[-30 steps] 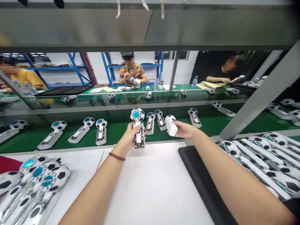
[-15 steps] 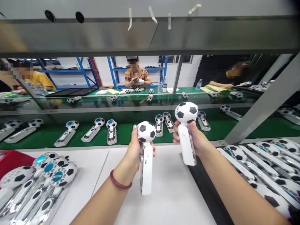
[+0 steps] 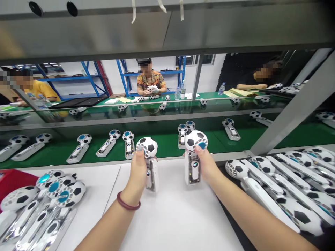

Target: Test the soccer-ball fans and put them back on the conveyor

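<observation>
My left hand (image 3: 138, 169) is closed around a handheld fan (image 3: 150, 146) with a soccer-ball head and a white, partly clear handle. Its thumb lies on the head, and the handle is turned partly sideways. In my right hand (image 3: 208, 163) is a second handheld fan (image 3: 193, 166) of the same kind, upright, its clear front and small lit display facing me. The thumb rests beside the blue disc on its head. Both fans are held above the white worktop (image 3: 172, 212), apart from each other. Fingers behind the handles are mostly hidden.
Similar fans lie along the green conveyor belt (image 3: 162, 153). A pile of fans (image 3: 64, 195) is at left beside a red bin (image 3: 15, 177); rows of fans (image 3: 300, 212) fill a black tray at right. A metal post (image 3: 293, 94) slants at right. Co-workers sit across the line.
Both fans have turned to bring more of their clear fronts towards me. My left hand moved slightly left; my right hand shifted left and down. The view tilted slightly.
</observation>
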Motion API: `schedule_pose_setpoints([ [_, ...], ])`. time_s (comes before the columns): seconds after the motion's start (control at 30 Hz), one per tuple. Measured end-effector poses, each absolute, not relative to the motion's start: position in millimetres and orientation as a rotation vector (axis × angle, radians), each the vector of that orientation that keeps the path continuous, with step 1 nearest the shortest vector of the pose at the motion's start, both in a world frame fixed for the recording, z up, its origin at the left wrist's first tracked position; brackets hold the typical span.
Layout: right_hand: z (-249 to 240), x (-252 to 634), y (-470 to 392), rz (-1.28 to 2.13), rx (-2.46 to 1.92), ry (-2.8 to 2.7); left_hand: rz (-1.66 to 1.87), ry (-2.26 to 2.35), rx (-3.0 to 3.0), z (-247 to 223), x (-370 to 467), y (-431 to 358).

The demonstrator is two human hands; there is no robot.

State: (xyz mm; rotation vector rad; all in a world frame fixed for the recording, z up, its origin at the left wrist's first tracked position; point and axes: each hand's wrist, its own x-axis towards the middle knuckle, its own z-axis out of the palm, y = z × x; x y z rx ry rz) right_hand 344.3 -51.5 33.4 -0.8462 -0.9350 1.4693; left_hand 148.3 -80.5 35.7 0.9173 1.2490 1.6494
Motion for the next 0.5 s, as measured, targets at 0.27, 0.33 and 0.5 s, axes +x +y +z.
schedule_pose_setpoints([
  [0.27, 1.1, 342.7, -48.1, 1.399, -0.804, -1.17, 1.537, 1.132, 1.197, -4.4, 143.9, -85.8],
  [0.33, -2.8, 344.5, -47.5, 1.465, -0.871, -1.326, 1.373, 1.107, 1.183, -17.1, 143.9, -90.5],
  [0.5, -1.4, 345.5, -49.4, 1.733, -0.969, -1.321, 1.208, 0.998, 0.906, -27.2, 150.8, -99.3],
])
